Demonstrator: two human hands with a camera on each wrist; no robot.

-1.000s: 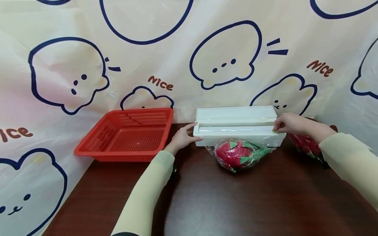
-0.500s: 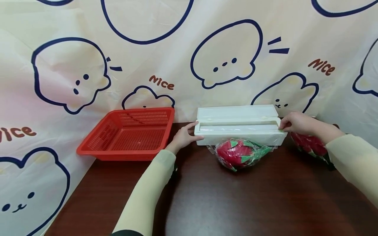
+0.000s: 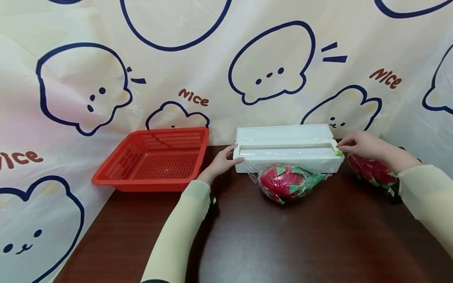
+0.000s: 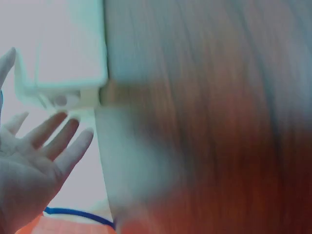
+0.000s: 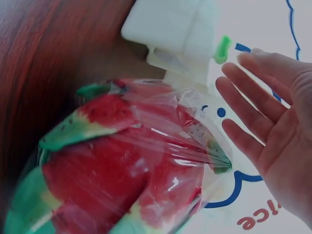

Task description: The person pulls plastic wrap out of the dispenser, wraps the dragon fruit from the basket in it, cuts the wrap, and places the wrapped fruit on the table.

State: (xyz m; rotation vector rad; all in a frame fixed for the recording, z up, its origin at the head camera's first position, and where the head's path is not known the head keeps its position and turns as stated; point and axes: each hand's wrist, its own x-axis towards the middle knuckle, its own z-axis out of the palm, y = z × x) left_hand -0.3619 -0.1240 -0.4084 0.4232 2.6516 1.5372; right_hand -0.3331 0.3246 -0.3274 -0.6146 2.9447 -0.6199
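Observation:
In the head view a white cling film dispenser [image 3: 288, 165] stands on the table, its lid raised. My left hand [image 3: 220, 162] braces its left end, thumb at the front and straight fingers behind; in the left wrist view these fingers are extended beside the white end. At the right end sits a green slide cutter [image 3: 338, 153]. My right hand [image 3: 364, 146] hovers right beside it, fingers nearly straight, and the right wrist view shows the cutter [image 5: 223, 50] just off the fingertips. Clear film wraps a red-and-green dragon fruit [image 3: 283, 182] in front of the dispenser.
An orange-red plastic basket [image 3: 148, 181] stands to the left on the dark brown table [image 3: 283, 239]. A second dragon fruit [image 3: 371, 171] lies at the right, partly under my right forearm; the right wrist view shows it in clear wrapping. A cartoon-printed cloth [image 3: 212, 70] hangs behind.
My right hand has moved a little to the right with the green cutter, to the dispenser's end, and its fingers have lifted off it. My left hand stays at the left end.

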